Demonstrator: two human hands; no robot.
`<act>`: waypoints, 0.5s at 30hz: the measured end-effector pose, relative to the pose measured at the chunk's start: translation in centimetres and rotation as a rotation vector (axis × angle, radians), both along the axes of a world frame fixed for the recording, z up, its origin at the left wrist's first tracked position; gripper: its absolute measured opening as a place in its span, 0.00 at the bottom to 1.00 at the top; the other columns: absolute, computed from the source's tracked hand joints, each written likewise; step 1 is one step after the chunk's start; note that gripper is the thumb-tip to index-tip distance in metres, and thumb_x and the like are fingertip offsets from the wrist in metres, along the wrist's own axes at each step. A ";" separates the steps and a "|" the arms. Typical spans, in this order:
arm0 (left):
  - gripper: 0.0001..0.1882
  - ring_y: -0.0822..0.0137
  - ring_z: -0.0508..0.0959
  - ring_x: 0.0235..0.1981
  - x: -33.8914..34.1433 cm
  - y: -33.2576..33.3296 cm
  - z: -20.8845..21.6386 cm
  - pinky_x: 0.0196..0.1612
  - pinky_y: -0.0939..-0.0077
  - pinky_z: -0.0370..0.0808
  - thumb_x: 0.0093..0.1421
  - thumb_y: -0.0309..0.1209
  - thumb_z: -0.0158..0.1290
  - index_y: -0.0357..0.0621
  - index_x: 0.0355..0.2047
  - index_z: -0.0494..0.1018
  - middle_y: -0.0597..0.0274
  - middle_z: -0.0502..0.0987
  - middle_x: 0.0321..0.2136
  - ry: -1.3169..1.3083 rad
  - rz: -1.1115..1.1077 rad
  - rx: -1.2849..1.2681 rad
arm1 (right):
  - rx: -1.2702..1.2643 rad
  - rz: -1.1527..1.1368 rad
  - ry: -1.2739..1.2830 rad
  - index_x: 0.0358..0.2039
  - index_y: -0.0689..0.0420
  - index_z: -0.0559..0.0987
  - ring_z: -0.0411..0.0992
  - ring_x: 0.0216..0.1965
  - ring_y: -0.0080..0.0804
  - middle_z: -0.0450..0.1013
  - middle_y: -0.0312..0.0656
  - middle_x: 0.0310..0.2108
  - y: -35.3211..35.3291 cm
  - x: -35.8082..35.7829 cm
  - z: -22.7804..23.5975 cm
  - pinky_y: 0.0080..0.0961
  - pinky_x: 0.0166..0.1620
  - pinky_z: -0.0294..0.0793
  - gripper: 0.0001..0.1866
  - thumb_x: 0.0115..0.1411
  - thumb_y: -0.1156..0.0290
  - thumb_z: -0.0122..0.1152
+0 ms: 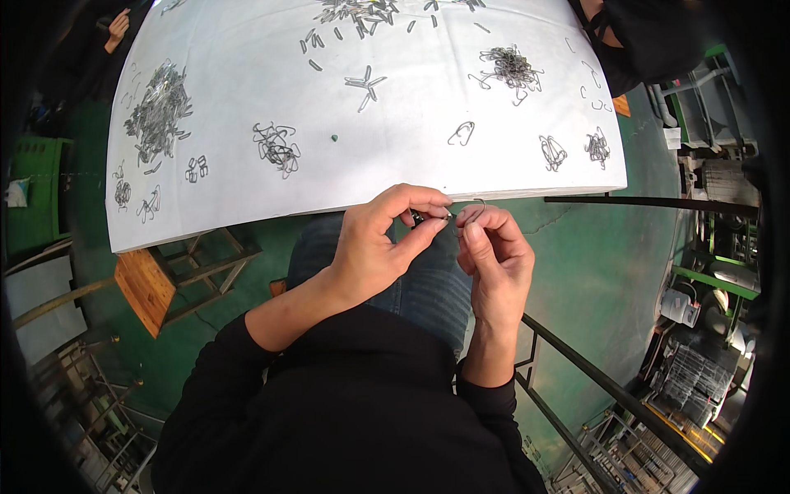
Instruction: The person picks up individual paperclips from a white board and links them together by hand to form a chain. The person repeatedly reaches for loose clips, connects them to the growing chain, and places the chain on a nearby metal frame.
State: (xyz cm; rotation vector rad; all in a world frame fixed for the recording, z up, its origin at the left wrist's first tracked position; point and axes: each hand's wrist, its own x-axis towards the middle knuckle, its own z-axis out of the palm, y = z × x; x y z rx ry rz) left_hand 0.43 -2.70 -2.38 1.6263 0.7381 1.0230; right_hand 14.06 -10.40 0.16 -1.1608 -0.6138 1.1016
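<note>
Over my lap, just off the table's near edge, my two hands work close together. My left hand [380,237] is closed, thumb and forefinger pinching a small dark metal piece [418,218] that is mostly hidden by the fingers. Close on its right, my right hand [498,259] pinches a bent wire hook [480,202] between thumb and fingers, its curved end standing above the fingertips. The fingertips nearly meet; whether the two pieces touch I cannot tell. Beyond them on the white table [395,169] lies a loose pair of wire hooks [462,133].
Piles of wire hooks [276,150] and metal links [158,114] lie about the table, with another hook heap [510,69] far right. A co-worker's hand [118,31] shows far left, another's dark sleeve [658,37] far right. A wooden stool [145,288] stands left.
</note>
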 end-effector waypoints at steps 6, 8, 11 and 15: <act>0.14 0.71 0.81 0.32 0.1 -0.2 0.2 0.34 0.80 0.74 0.54 0.19 0.60 0.43 0.41 0.75 0.63 0.80 0.31 0.030 0.037 0.068 | 0.049 -0.075 -0.114 0.35 0.60 0.74 0.64 0.41 0.21 0.67 0.37 0.41 0.4 -1.1 -1.2 0.19 0.44 0.66 0.04 0.63 0.74 0.59; 0.15 0.71 0.81 0.32 0.2 -0.1 0.3 0.33 0.80 0.74 0.54 0.18 0.60 0.43 0.42 0.74 0.63 0.80 0.31 0.034 0.038 0.087 | 0.075 -0.084 -0.193 0.35 0.60 0.74 0.64 0.42 0.22 0.65 0.38 0.43 0.5 -1.4 -1.3 0.19 0.45 0.66 0.04 0.63 0.74 0.59; 0.16 0.70 0.81 0.32 0.3 -0.2 0.4 0.34 0.79 0.75 0.53 0.18 0.60 0.43 0.42 0.74 0.62 0.80 0.31 0.054 0.049 0.098 | 0.127 -0.149 -0.320 0.36 0.59 0.73 0.63 0.43 0.24 0.63 0.41 0.45 0.8 -1.9 -1.9 0.21 0.46 0.65 0.05 0.64 0.73 0.58; 0.17 0.68 0.80 0.32 0.5 -0.8 0.0 0.34 0.78 0.75 0.52 0.18 0.60 0.42 0.43 0.74 0.61 0.80 0.32 -0.003 0.039 0.102 | 0.225 -0.244 -0.424 0.37 0.59 0.71 0.62 0.44 0.27 0.61 0.43 0.45 1.2 -2.6 -3.0 0.25 0.49 0.65 0.04 0.64 0.74 0.55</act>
